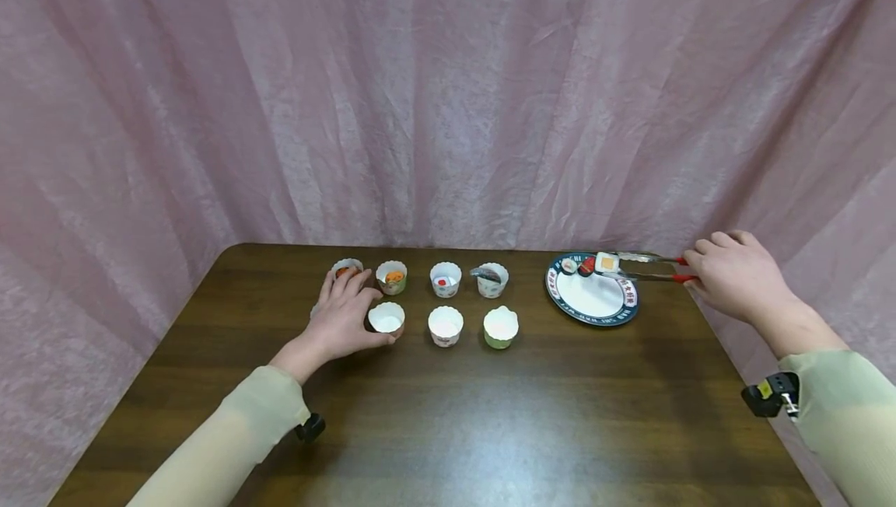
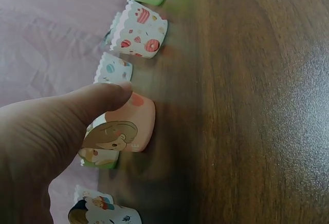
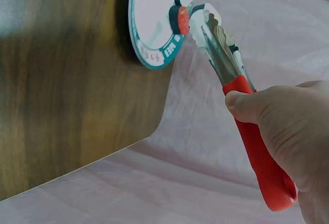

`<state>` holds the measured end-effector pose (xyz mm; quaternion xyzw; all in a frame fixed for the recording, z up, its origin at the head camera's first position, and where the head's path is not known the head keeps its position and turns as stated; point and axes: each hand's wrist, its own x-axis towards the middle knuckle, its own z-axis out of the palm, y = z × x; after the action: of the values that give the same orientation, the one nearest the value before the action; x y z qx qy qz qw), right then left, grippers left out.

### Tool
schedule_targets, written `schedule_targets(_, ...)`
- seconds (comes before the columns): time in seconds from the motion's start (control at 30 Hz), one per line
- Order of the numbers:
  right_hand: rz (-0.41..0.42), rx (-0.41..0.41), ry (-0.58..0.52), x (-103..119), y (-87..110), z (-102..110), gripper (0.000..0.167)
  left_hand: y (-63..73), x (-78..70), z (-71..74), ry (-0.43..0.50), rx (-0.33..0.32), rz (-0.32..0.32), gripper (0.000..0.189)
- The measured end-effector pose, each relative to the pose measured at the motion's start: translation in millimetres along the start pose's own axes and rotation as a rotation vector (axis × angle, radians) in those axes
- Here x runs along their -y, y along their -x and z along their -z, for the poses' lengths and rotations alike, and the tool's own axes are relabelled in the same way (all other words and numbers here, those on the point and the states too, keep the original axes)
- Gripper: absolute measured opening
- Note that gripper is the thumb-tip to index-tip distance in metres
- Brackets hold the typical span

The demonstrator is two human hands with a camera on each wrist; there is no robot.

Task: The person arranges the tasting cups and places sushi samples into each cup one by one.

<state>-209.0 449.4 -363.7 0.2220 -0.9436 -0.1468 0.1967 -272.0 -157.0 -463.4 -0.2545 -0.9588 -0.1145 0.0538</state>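
My right hand [image 1: 738,277] grips metal tongs with red handles [image 3: 257,152]. Between the tongs' tips is a white toy sushi piece [image 1: 607,263] with a yellow-orange square, held over the right rim of a plate [image 1: 591,305]. On that plate, near its back edge, are a round white piece [image 1: 568,266] and a red-topped dark piece [image 1: 586,267]. My left hand [image 1: 339,324] spreads over the left cups, thumb beside a pink paper cup [image 2: 136,124]. Whether the thumb touches it I cannot tell. The hand partly hides a back-left cup [image 1: 348,264] with orange contents.
Paper cups stand in two rows on the brown table [image 1: 455,429]. Behind are cups with orange pieces [image 1: 394,277], a red-and-white piece [image 1: 442,281] and a dark strip [image 1: 486,274]. In front stand a white cup [image 1: 446,326] and a green one [image 1: 500,326]. A pink curtain [image 1: 448,103] hangs behind.
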Motion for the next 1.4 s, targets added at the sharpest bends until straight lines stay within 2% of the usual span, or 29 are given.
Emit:
schedule_targets(0.23, 0.04, 0.005, 0.023, 10.2, -13.7, 12.9, 0.029, 0.9, 2.5, -5.1, -0.001, 0.021, 0.02, 0.076)
schedule_targets(0.63, 0.122, 0.0, 0.053, 39.5, -45.6, 33.9, 0.042, -6.2, 0.6, -12.5, -0.004, 0.02, 0.014, 0.069)
schedule_targets(0.97, 0.263, -0.121, 0.022, 75.4, -86.8, 33.4, 0.031, -8.1, 3.1, -14.9, 0.028, 0.025, 0.027, 0.063)
schedule_targets(1.13, 0.295, -0.145, -0.001, 94.0, -102.8, 30.7, 0.03, -9.4, 3.8, -16.7, 0.018, 0.037, 0.028, 0.068)
schedule_targets(1.4, 0.33, -0.162, 0.009, 121.2, -125.5, 28.3, 0.027, -12.2, 3.3, -16.3, 0.024, 0.011, 0.012, 0.059)
